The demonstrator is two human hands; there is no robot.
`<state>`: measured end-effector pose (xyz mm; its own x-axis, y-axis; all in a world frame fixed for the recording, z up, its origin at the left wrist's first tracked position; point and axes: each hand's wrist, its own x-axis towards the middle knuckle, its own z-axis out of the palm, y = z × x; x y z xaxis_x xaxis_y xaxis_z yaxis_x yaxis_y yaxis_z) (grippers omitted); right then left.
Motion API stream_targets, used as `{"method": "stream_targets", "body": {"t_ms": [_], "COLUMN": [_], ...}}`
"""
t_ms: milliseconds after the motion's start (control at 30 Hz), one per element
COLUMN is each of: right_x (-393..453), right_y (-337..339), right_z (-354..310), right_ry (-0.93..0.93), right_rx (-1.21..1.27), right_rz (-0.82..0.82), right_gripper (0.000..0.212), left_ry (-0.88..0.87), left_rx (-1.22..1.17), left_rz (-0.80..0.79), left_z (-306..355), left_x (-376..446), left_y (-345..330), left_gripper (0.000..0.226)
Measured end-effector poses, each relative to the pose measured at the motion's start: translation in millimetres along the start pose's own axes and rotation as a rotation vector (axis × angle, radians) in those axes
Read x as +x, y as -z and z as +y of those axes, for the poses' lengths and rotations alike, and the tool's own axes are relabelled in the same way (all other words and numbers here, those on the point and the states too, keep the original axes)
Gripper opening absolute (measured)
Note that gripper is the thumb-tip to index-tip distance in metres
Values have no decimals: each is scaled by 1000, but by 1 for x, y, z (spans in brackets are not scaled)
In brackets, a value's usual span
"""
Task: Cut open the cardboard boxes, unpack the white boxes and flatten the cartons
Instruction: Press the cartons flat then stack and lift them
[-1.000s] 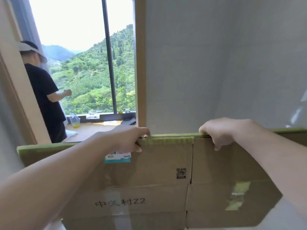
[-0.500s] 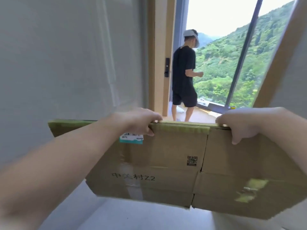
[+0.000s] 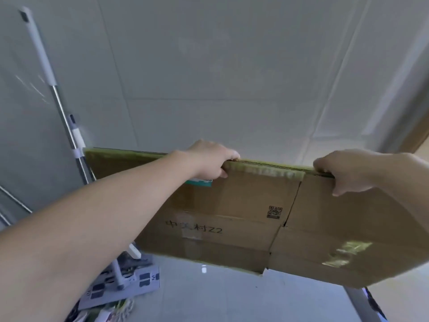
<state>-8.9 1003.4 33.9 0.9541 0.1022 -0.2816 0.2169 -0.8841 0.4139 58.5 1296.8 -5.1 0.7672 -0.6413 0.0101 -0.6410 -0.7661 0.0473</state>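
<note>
grey tiled wall (image 3: 209, 66) across the back, pale grout lines crossing it. mop (image 3: 60, 108) leaning against that wall at the left, white upper handle, bare metal shaft below, a white clip on the shaft. flat mop head (image 3: 123, 284) at its foot on the floor, grey with dark patches. thin metal rods (image 3: 14, 201) slanting at the far left edge. glossy pale floor (image 3: 220, 298) below, one small bright glint on it. strip of brown wood trim (image 3: 415, 133) at the right edge. blurred clutter at the bottom left, too unclear to name.
</note>
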Motion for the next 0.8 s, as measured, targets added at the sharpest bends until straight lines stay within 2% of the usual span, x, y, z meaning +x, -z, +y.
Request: {"method": "stream_targets", "body": {"t_ms": [167,400,633,800], "right_x": [111,242,336,361], "right_y": [-10,-63,-138,-221], "right_z": [-26,-59,-76,-96], "right_ry": [129,267,346,451], "right_rx": [66,74,50,18], "right_rz": [34,18,15,-100], "right_gripper": [34,29,21,24], "left_ry": [135,282,356,384], "left_rx": [70,23,6,-8], "left_rz": [-58,-187,-250,-360], "left_z": [-76,-141,-163,-145], "left_x": [28,72,116,128], "left_y": [-40,-124,-216,-298], "left_gripper": [46,47,42,35]}}
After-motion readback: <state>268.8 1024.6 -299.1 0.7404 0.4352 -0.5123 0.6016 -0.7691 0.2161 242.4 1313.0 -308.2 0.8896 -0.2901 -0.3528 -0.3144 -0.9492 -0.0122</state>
